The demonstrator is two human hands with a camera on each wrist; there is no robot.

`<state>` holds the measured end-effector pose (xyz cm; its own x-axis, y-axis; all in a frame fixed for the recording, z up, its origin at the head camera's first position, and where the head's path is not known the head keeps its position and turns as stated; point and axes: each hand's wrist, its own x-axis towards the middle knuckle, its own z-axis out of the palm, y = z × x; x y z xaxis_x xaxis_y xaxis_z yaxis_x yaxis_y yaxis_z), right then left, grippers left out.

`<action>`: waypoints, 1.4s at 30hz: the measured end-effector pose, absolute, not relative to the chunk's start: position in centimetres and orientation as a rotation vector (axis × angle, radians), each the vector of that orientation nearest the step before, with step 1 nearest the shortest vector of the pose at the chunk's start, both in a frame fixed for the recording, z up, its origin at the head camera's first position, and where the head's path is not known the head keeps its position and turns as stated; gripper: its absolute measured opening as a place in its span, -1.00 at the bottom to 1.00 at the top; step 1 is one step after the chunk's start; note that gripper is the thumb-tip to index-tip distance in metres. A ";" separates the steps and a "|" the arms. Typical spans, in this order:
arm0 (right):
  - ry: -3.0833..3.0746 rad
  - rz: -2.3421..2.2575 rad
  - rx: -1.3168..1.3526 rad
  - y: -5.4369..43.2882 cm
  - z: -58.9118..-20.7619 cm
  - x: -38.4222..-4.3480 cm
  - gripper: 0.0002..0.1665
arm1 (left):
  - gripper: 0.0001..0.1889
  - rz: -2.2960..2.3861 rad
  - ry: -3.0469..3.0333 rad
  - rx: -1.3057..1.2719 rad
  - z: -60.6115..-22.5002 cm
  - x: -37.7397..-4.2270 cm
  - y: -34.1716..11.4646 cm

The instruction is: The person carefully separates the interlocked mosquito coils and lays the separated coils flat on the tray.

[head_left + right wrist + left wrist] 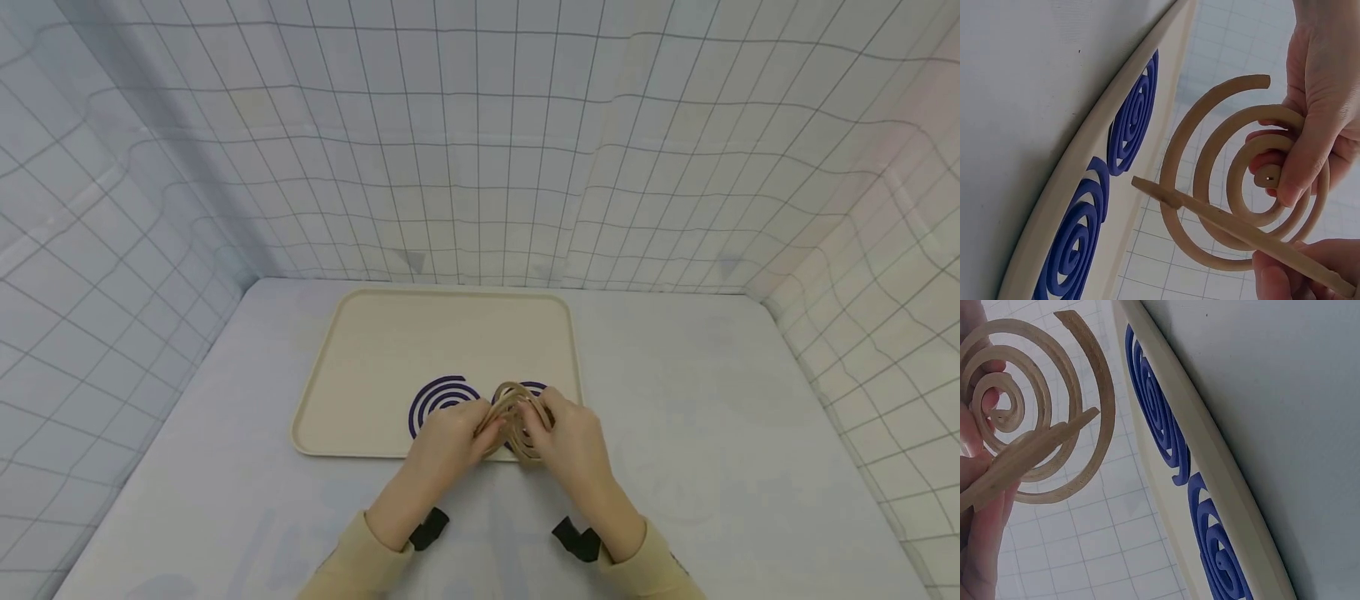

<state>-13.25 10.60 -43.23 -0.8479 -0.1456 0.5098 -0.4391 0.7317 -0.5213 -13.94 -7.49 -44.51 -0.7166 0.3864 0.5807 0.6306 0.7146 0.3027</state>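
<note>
A tan spiral coil, like a mosquito coil [1171, 153], is pinched near its centre by my right hand [576, 437], its flat face towards the right wrist camera. My left hand [450, 433] grips a second tan coil [1235, 226], seen edge-on and crossing in front of the first. Whether the two are linked I cannot tell. Both are held up above the near edge of a cream tray [450, 333]. Two blue coils lie side by side on that tray: a left one [412, 412] and a right one [534, 385], each partly hidden by the hands in the head view.
The tray stands on a white table [690, 400], its raised rim [352, 456] towards me. White grid-patterned curtains [480, 150] close off the back and both sides. Black straps [429, 529] show at the wrists.
</note>
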 end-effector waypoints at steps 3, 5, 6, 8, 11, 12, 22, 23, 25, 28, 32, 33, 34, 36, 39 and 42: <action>-2.490 0.936 0.455 10.7 -43.2 -13.3 -0.56 | -0.59 -0.718 -2.421 -0.778 -44.6 -14.1 -7.6; -2.482 0.948 0.462 10.8 -43.3 -13.3 -0.57 | -0.59 -0.745 -2.407 -0.782 -44.6 -14.1 -7.7; -2.476 0.946 0.470 10.8 -43.3 -13.3 -0.58 | -0.60 -0.761 -2.401 -0.787 -44.7 -14.1 -7.7; -2.463 0.911 0.494 10.7 -43.4 -13.3 -0.60 | -0.64 -0.798 -2.400 -0.788 -44.7 -14.1 -7.6; -2.417 0.848 0.568 10.5 -43.6 -13.3 -0.65 | -0.69 -0.846 -2.409 -0.771 -44.7 -14.1 -7.5; -2.397 0.832 0.597 10.5 -43.7 -13.3 -0.67 | -0.69 -0.851 -2.414 -0.765 -44.7 -14.1 -7.5; -2.215 0.736 0.717 10.0 -44.3 -13.1 -0.68 | -0.63 -0.797 -2.429 -0.749 -44.8 -13.6 -7.5; -2.200 0.737 0.716 9.9 -44.4 -13.1 -0.68 | -0.63 -0.800 -2.435 -0.742 -44.8 -13.6 -7.5; -2.184 0.751 0.710 9.9 -44.4 -13.0 -0.68 | -0.63 -0.814 -2.447 -0.730 -44.8 -13.5 -7.5; -2.176 0.771 0.707 9.9 -44.5 -12.9 -0.67 | -0.63 -0.832 -2.461 -0.718 -44.8 -13.5 -7.5; -2.176 0.761 0.710 9.9 -44.5 -12.9 -0.66 | -0.61 -0.842 -2.462 -0.732 -44.7 -13.4 -7.6; -2.179 0.759 0.710 9.9 -44.5 -12.9 -0.66 | -0.61 -0.845 -2.466 -0.734 -44.7 -13.4 -7.6; -2.180 0.765 0.710 9.9 -44.5 -12.8 -0.66 | -0.61 -0.847 -2.471 -0.736 -44.6 -13.4 -7.7; -2.186 0.799 0.707 10.0 -44.4 -12.8 -0.67 | -0.61 -0.854 -2.484 -0.743 -44.5 -13.5 -7.8; -2.214 0.896 0.693 10.3 -44.3 -12.7 -0.68 | -0.63 -0.934 -2.564 -0.715 -44.4 -13.5 -8.4; -2.279 1.024 0.639 10.9 -44.1 -12.7 -0.67 | -0.70 -1.070 -2.644 -0.685 -44.4 -13.4 -9.3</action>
